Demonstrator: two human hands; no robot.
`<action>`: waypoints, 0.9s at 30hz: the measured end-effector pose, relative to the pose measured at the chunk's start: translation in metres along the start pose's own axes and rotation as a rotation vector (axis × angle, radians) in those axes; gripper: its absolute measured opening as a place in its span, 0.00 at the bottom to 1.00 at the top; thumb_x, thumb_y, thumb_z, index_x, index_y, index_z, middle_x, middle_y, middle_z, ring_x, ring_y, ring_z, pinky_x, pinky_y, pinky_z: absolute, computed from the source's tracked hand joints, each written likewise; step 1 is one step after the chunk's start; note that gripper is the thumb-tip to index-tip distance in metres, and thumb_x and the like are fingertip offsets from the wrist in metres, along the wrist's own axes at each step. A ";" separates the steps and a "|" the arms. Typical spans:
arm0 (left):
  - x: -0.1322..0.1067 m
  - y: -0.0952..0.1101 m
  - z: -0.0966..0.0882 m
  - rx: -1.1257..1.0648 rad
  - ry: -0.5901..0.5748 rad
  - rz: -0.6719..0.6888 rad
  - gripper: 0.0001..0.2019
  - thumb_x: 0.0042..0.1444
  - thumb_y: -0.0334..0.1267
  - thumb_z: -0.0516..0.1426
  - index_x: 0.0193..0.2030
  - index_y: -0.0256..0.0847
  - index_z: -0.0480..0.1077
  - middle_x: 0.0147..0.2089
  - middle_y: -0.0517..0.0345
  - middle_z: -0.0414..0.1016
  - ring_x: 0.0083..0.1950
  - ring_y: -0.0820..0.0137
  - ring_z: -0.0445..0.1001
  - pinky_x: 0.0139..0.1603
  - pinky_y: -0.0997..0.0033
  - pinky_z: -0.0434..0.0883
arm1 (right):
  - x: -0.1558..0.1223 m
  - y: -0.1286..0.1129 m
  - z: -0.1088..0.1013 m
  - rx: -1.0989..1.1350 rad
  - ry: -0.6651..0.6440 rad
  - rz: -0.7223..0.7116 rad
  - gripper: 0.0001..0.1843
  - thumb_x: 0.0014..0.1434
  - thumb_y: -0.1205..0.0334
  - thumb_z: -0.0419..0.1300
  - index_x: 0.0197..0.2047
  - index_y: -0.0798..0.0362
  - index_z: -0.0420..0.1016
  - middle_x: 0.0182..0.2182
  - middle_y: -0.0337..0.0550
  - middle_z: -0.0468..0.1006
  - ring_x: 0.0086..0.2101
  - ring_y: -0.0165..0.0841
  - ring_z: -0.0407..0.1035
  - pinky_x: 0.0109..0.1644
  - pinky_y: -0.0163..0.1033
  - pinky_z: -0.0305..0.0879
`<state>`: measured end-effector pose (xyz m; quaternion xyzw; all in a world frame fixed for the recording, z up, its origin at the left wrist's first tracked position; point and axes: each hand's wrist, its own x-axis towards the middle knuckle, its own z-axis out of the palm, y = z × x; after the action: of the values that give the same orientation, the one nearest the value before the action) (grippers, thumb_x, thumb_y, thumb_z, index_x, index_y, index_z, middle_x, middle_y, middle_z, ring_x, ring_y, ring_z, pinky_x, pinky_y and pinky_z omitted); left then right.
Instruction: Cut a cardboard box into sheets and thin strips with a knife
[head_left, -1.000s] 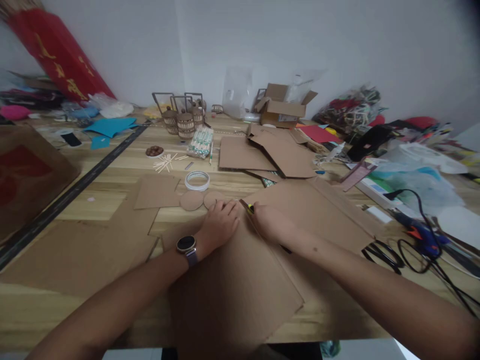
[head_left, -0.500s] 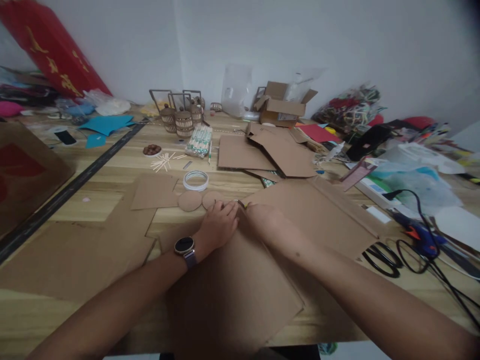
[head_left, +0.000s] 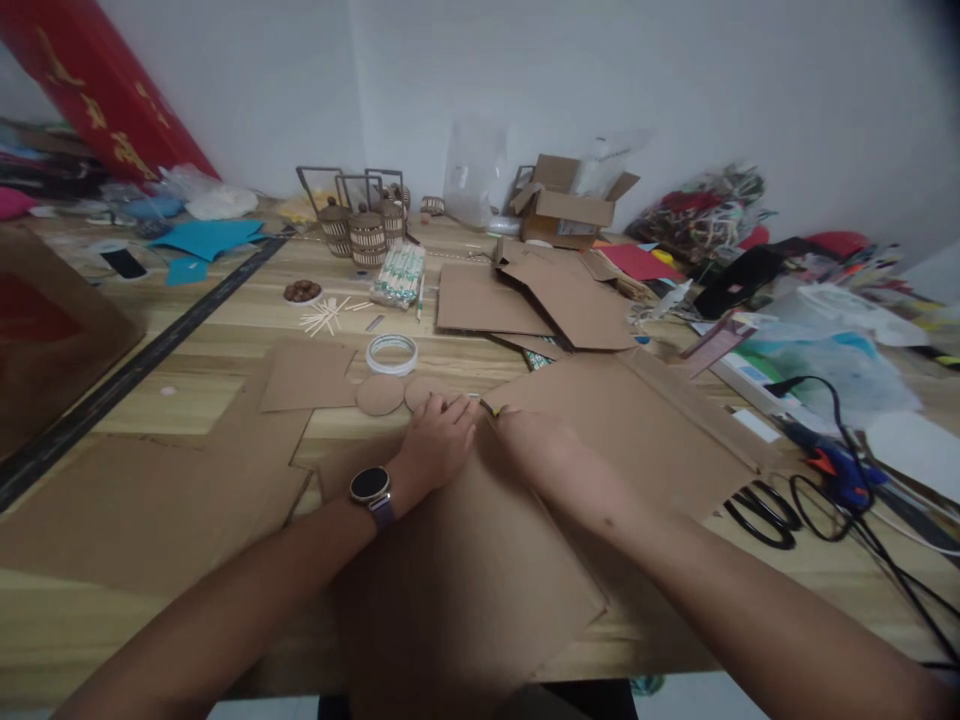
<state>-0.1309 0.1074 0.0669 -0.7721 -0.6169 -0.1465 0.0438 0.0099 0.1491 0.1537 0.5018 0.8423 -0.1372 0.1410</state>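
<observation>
A large brown cardboard sheet (head_left: pixel 465 560) lies on the wooden table in front of me. My left hand (head_left: pixel 439 445), with a watch on the wrist, presses flat on its far edge, fingers stretched out. My right hand (head_left: pixel 529 445) is closed around a small tool with a yellow tip (head_left: pixel 495 410), held against the cardboard right beside my left fingertips. Two cardboard discs (head_left: pixel 380 394) lie just beyond my left hand, and a roll of white tape (head_left: pixel 391 354) sits behind them.
More cardboard pieces (head_left: pixel 540 300) lie at the centre back, another sheet (head_left: pixel 150 510) at left. Black scissors (head_left: pixel 761 512), a blue glue gun (head_left: pixel 840 475) with cable at right. Small woven baskets (head_left: pixel 367 235), wooden sticks (head_left: pixel 326 315), an open carton (head_left: pixel 570 205), craft clutter at the back right.
My right hand has slid slightly away from me along the cardboard edge, hiding more of the tool. My left hand stays pressed in place. The view shifted a little.
</observation>
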 end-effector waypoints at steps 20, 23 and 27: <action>0.001 -0.005 0.004 0.014 -0.019 0.015 0.21 0.70 0.39 0.45 0.64 0.37 0.66 0.64 0.45 0.71 0.52 0.53 0.67 0.52 0.52 0.61 | -0.083 0.019 0.023 -0.193 -0.117 0.157 0.18 0.66 0.77 0.48 0.54 0.60 0.72 0.39 0.63 0.83 0.40 0.48 0.81 0.39 0.43 0.74; 0.001 -0.007 0.006 0.018 -0.006 0.023 0.21 0.71 0.39 0.44 0.64 0.36 0.66 0.64 0.45 0.71 0.52 0.54 0.67 0.53 0.52 0.61 | -0.095 0.023 0.027 -0.196 -0.136 0.176 0.17 0.65 0.77 0.49 0.52 0.59 0.72 0.37 0.61 0.83 0.39 0.47 0.81 0.37 0.42 0.74; 0.000 -0.010 0.010 0.022 0.018 0.034 0.20 0.71 0.39 0.45 0.63 0.38 0.66 0.65 0.47 0.70 0.51 0.55 0.66 0.53 0.53 0.62 | -0.115 0.029 0.035 -0.224 -0.152 0.180 0.18 0.62 0.80 0.50 0.52 0.58 0.70 0.34 0.56 0.84 0.37 0.45 0.82 0.32 0.38 0.71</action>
<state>-0.1389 0.1121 0.0562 -0.7805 -0.6048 -0.1460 0.0602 0.0918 0.0564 0.1619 0.5447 0.7908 -0.0664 0.2710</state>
